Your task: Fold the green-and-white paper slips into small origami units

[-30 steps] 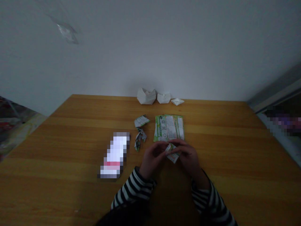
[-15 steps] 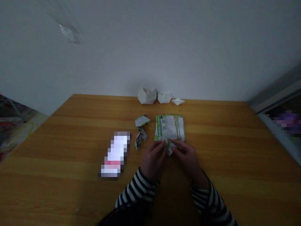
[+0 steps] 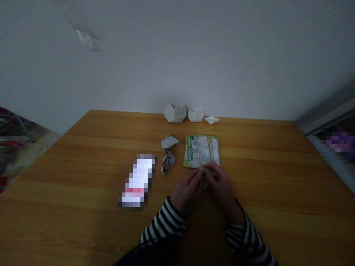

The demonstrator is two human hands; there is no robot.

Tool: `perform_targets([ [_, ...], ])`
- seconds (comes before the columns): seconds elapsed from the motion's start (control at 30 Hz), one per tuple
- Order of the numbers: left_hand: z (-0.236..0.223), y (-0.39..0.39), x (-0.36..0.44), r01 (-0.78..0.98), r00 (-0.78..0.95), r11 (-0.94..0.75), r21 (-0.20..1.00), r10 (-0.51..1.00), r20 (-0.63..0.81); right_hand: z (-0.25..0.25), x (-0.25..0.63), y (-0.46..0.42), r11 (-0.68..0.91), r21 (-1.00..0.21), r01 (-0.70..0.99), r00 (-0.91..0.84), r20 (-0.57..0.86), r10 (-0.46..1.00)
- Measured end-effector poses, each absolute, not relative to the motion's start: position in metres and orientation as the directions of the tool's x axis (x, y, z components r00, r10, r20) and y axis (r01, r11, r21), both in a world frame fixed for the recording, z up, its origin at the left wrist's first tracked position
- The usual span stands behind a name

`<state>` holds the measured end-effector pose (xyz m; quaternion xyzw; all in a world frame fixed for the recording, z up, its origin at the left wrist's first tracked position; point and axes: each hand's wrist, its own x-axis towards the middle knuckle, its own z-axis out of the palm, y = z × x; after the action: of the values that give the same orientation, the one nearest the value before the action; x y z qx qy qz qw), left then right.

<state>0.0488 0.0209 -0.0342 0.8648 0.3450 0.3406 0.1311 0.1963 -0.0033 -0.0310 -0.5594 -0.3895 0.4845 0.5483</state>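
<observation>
My left hand [image 3: 187, 188] and my right hand [image 3: 221, 184] meet over the near edge of a printed green-and-white sheet [image 3: 203, 149]. Between their fingertips is a small folded piece of paper [image 3: 205, 181], mostly covered by the fingers. Both hands are closed on it in a pinch. Left of the sheet lie two folded pieces of similar printed paper, a flatter one [image 3: 169, 141] behind and a narrow, pointed one [image 3: 167, 162] in front.
A phone [image 3: 138, 181] with a lit, blurred screen lies to the left on the wooden table [image 3: 69, 166]. Along the wall stand a large white folded paper shape [image 3: 175, 113], a smaller one [image 3: 195, 115] and a flat pointed one [image 3: 212, 119].
My fingertips have drawn closer together and now cover more of the small folded paper. The whole view has shifted slightly; the things on the table lie as before.
</observation>
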Motion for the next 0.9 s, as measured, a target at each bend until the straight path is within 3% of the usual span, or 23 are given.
perform_targets([
  [0.23, -0.035, 0.023, 0.048, 0.394, 0.516, -0.716, 0.577, 0.691, 0.505, -0.029, 0.193, -0.004, -0.070, -0.968, -0.242, 0.212, -0.123, 0.969],
  [0.53, -0.025, 0.025, 0.049, 0.233, 0.517, -0.656, 0.718, 0.709, 0.480, -0.029, 0.193, -0.004, 0.006, -0.980, -0.201, 0.259, -0.047, 0.965],
  [0.9, -0.023, 0.025, 0.054, 0.215, 0.501, -0.634, 0.743, 0.724, 0.473, -0.032, 0.197, -0.007, 0.007, -0.961, -0.277, 0.279, -0.074, 0.957],
])
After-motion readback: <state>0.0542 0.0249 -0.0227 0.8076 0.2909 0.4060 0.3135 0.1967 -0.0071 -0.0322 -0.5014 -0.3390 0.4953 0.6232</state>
